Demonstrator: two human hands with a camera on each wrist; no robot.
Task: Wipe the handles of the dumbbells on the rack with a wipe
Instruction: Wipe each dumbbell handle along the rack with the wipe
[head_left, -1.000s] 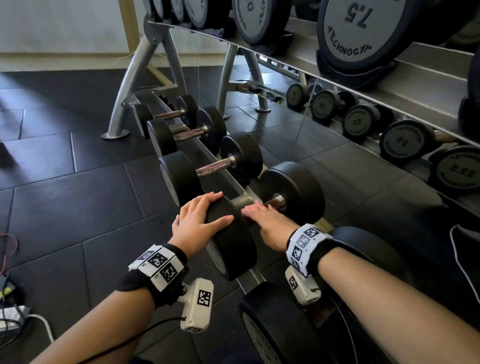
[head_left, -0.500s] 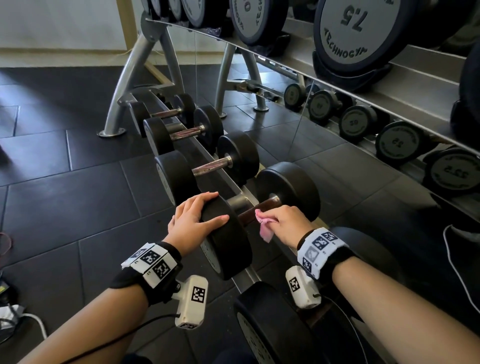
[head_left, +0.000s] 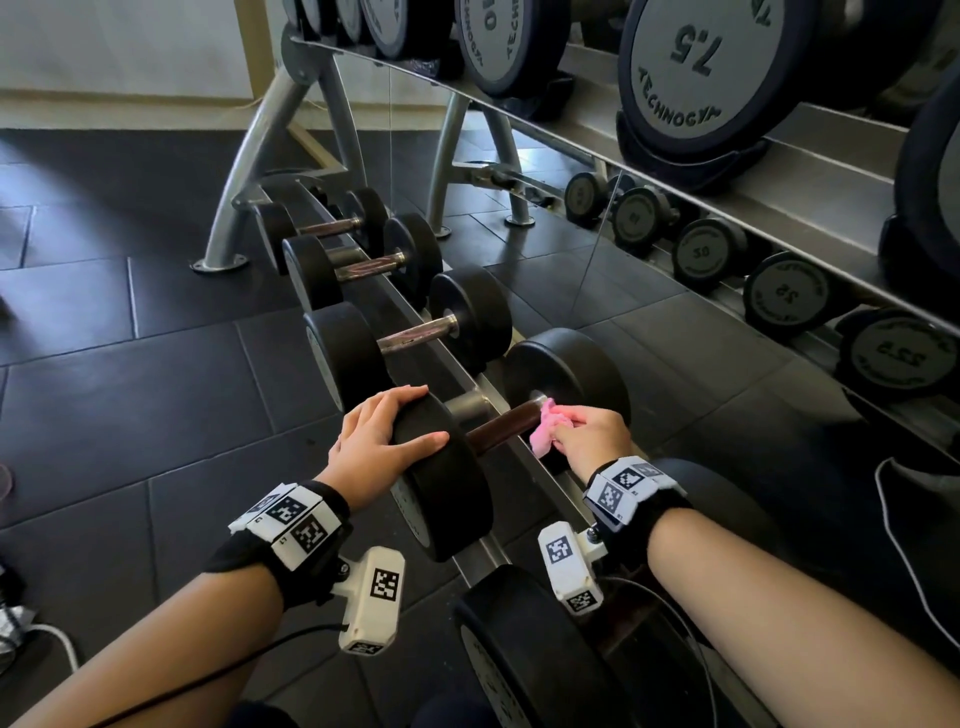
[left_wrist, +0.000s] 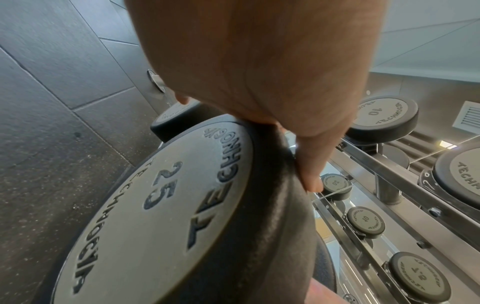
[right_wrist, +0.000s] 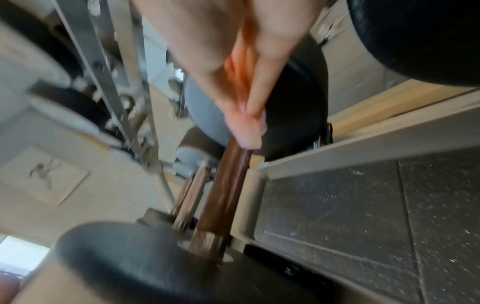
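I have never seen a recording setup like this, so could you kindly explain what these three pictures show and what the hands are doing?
No robot here: a person wears three cameras. The head view looks down at a dumbbell rack. The left hand rests on the near weight head, marked 25 in the left wrist view. The right hand pinches a pink wipe against the far end of that dumbbell's brown handle. The blurry right wrist view looks along the same handle.

One wipe (head_left: 543, 431), two hands (head_left: 382, 441).
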